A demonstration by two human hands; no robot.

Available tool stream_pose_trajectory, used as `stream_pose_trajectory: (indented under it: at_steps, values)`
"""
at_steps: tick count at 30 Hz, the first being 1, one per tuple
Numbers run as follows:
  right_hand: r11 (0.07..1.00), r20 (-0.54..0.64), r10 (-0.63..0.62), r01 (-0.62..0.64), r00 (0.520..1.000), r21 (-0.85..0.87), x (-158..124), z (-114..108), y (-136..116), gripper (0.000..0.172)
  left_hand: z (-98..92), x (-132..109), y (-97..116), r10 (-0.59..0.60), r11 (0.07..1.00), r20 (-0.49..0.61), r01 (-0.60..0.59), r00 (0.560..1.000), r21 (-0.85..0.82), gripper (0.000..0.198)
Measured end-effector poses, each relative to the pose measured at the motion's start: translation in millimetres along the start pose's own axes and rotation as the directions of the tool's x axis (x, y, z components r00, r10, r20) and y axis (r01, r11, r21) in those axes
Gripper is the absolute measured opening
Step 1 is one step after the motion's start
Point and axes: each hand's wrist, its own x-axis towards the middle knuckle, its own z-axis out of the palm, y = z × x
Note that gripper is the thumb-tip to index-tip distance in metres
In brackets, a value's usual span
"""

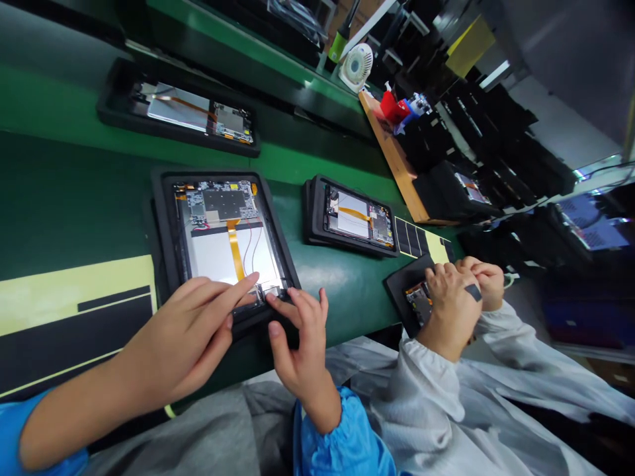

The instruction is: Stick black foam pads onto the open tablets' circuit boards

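An opened tablet (208,254) lies in a black foam tray (166,198) before me, its circuit board, silver battery, orange ribbon cable (234,248) and thin wires exposed. My left hand (191,330) reaches over the near edge, fingers stretched out, the fingertips touching the parts at the tablet's lower end. Beside it, my right hand (302,337) has its fingers apart, with the index fingertip on the tablet's lower right corner. Nothing shows gripped in either hand. The spot under my left fingertips is partly hidden.
More opened tablets lie in foam trays, one at the back (178,109) and one to the right (357,215). A sheet of black adhesive strips (74,311) is at left. A co-worker's hands (451,297) work over another tray at right. A small white fan (357,65) stands behind.
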Motion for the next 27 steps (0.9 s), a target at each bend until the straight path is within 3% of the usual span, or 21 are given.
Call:
stream_pose_trajectory:
  at_steps: [10, 20, 27]
  values:
    - [0.983, -0.01, 0.099, -0.096, 0.995, 0.158, 2, 1, -1, 0.051, 4.5, 9, 0, -0.089, 0.995, 0.051, 0.091, 0.995, -0.039, 0.059]
    - [0.987, -0.043, 0.085, -0.078, 0.995, 0.137, 1, 4, -1, 0.052, 8.2, 43, -5, -0.053, 0.997, 0.072, 0.049, 0.996, 0.065, 0.045]
    - [0.981, -0.063, 0.086, -0.073, 0.994, 0.179, -6, 10, 2, 0.056, 9.6, 50, -6, 0.002, 0.997, 0.072, -0.008, 0.997, 0.081, 0.047]
